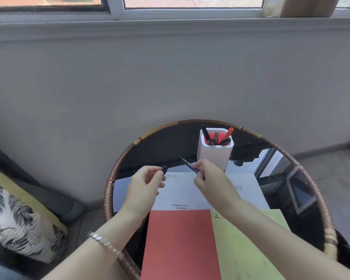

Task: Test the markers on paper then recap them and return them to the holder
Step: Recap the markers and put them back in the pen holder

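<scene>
Now the left hand [144, 181] is pinching the black cap [164, 169] and the right hand [209, 176] is pinching the marker [189, 165] above the paper [182, 190]; a crooked push might be missing the cap and inking fingers.

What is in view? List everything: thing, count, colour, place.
table: 1, dark glass top, woven rim, centre
holder: 1, white, red inside, far side of table
pens in holder: about five, black, grey, one orange
white sheet: 1, mid table
red sheet: 1, near edge
green sheet: 1, right of red, one mark
cushion: 1, leaf print, left
window: top
bracelet: 1, silver, left wrist
left hand: holds black cap
right hand: holds uncapped pen
</scene>
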`<control>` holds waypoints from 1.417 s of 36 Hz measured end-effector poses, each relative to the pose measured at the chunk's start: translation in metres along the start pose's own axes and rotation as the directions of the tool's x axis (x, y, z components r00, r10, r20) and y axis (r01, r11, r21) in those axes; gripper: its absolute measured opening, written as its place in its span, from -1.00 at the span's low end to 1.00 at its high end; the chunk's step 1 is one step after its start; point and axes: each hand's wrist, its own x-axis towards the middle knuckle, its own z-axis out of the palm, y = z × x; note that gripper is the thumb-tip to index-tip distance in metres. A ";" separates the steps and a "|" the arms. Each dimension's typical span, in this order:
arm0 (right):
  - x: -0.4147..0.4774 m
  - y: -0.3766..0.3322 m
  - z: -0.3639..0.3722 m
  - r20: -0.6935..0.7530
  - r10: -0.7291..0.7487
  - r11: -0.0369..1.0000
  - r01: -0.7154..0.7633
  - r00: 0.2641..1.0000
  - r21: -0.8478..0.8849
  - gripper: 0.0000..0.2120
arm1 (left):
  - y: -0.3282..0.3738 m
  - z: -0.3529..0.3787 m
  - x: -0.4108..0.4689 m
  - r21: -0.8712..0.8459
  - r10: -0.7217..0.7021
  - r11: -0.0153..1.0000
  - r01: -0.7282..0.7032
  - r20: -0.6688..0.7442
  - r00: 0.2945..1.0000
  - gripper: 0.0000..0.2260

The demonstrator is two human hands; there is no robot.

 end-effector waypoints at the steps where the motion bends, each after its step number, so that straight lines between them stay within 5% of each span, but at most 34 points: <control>1: -0.004 0.001 -0.012 0.000 -0.045 0.998 0.045 0.999 0.033 -0.77 | 0.001 0.000 -0.001 -0.015 -0.003 1.000 0.004 0.006 1.000 -0.88; 12: -0.050 0.012 -0.093 0.015 -0.151 0.947 0.140 0.988 0.290 -0.86 | 0.015 0.022 -0.022 -0.092 0.002 0.996 0.012 0.147 0.989 -0.84; 37: -0.067 0.017 -0.104 0.013 -0.227 0.944 0.217 0.974 0.250 -0.84 | 0.039 0.030 -0.039 -0.033 0.117 0.993 -0.113 0.381 0.917 -0.82; 46: -0.075 0.011 -0.094 -0.105 -0.232 0.869 0.255 0.967 0.423 -0.81 | 0.049 0.036 -0.047 0.023 0.386 0.904 -0.427 0.386 0.838 -0.81; 51: -0.074 0.011 -0.092 -0.038 -0.132 0.723 0.122 0.991 0.680 -0.93 | 0.049 0.040 -0.042 0.093 0.671 0.679 -0.728 0.322 0.668 -0.93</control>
